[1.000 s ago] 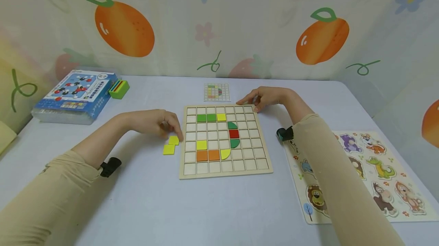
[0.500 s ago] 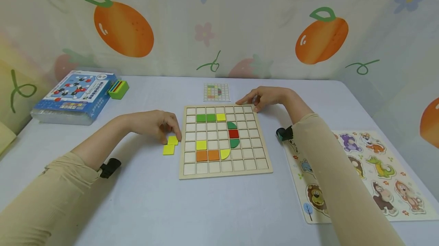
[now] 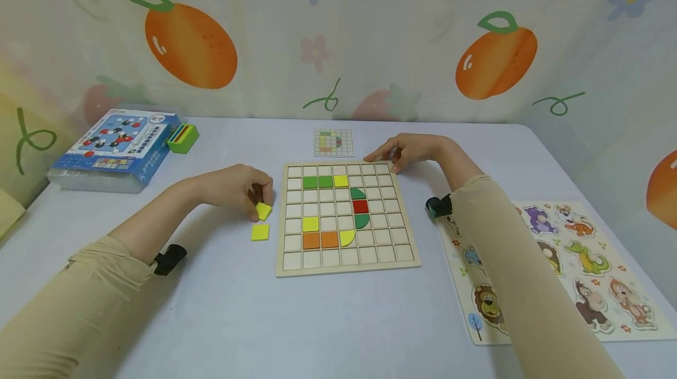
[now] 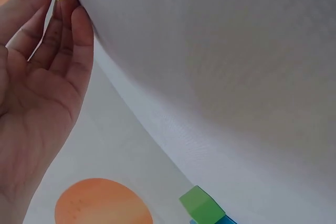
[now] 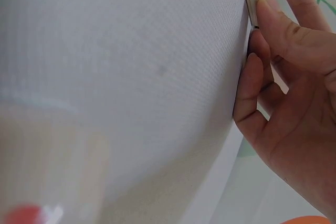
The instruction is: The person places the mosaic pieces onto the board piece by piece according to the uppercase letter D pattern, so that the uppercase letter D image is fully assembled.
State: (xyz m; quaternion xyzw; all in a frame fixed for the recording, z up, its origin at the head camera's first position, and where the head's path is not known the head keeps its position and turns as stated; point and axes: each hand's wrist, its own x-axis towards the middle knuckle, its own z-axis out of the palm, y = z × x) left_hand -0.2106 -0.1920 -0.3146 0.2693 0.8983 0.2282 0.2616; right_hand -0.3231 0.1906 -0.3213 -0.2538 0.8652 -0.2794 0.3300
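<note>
Between thumb and fingers of my left hand (image 3: 235,185) a yellow square tile (image 3: 262,211) is pinched, tilted, just left of the wooden grid board (image 3: 332,258). The left wrist view shows that tile edge-on at the fingertips. A second yellow square tile (image 3: 260,232) lies flat on the table nearer to me. On the board sit green, yellow, orange and red squares, plus green and yellow quarter-round pieces. My right hand (image 3: 415,148) holds the board's far right corner, thumb on the side edge and index finger at the back edge.
Behind the board lies a small printed pattern card (image 3: 334,142). At the back left stand a blue-and-white box (image 3: 119,147) and a green block (image 3: 183,138). An animal puzzle board (image 3: 576,255) lies at the right, partly under my right sleeve.
My left hand has picked up the upper yellow tile, lifting and turning it away from the lower one, which stays put. The right hand and the board keep their place.
</note>
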